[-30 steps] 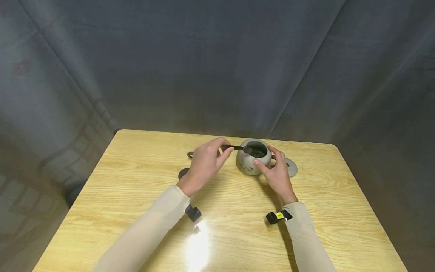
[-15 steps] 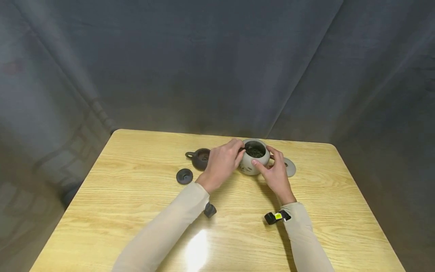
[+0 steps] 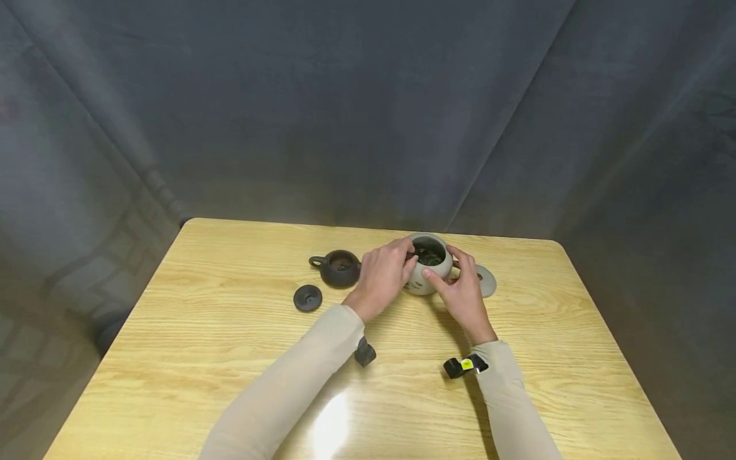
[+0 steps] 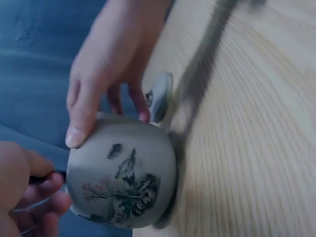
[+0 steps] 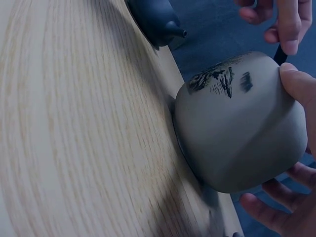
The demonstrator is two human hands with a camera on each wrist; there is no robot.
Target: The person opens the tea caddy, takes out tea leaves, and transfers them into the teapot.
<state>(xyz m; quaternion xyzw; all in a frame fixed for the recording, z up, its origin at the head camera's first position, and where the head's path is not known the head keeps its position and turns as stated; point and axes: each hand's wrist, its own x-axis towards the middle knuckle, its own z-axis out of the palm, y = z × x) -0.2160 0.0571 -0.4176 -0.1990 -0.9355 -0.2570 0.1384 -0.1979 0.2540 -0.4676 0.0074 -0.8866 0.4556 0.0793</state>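
Note:
A rounded, pale grey ceramic jar (image 3: 418, 285) with a painted landscape (image 4: 133, 190) stands at the table's far side, its mouth uncovered. Dark, loose tea leaves (image 3: 430, 257) lie inside. My left hand (image 3: 382, 273) pinches the thin handle of a dark scoop (image 4: 60, 174) at the jar's left rim. The scoop's far end dips into the jar and is hidden in the wrist views. My right hand (image 3: 464, 297) holds the jar from the right, thumb on the near side by the rim, the other fingers around the far side.
Left of the jar sits a small dark teapot (image 3: 339, 276), lidless, with some bits inside; its spout points toward the jar. Its round dark lid (image 3: 307, 298) lies in front. Behind my right hand is a pale jar lid (image 3: 488, 281). A grey curtain (image 3: 322, 128) hangs behind the table.
My left hand has moved right, from above the teapot to the jar's rim, and the scoop has gone down into the jar. Teapot and dark lid have come into sight. My right hand keeps its hold.

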